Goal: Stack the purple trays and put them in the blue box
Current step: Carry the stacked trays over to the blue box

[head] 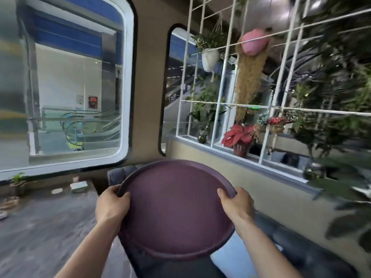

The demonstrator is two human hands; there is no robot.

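Note:
A round purple tray (175, 209) is held up in front of me, tilted with its inside facing the camera. My left hand (111, 205) grips its left rim with the thumb over the edge. My right hand (236, 203) grips its right rim the same way. Whether more than one tray is in the hold cannot be told. No blue box shows clearly in view.
A dark table (46, 221) lies at the left with small items and a potted plant (18, 182). A dark padded seat (297, 245) runs along the right under a ledge with plants (240, 140) and a white grid frame (220, 103). Large windows (66, 87) stand ahead.

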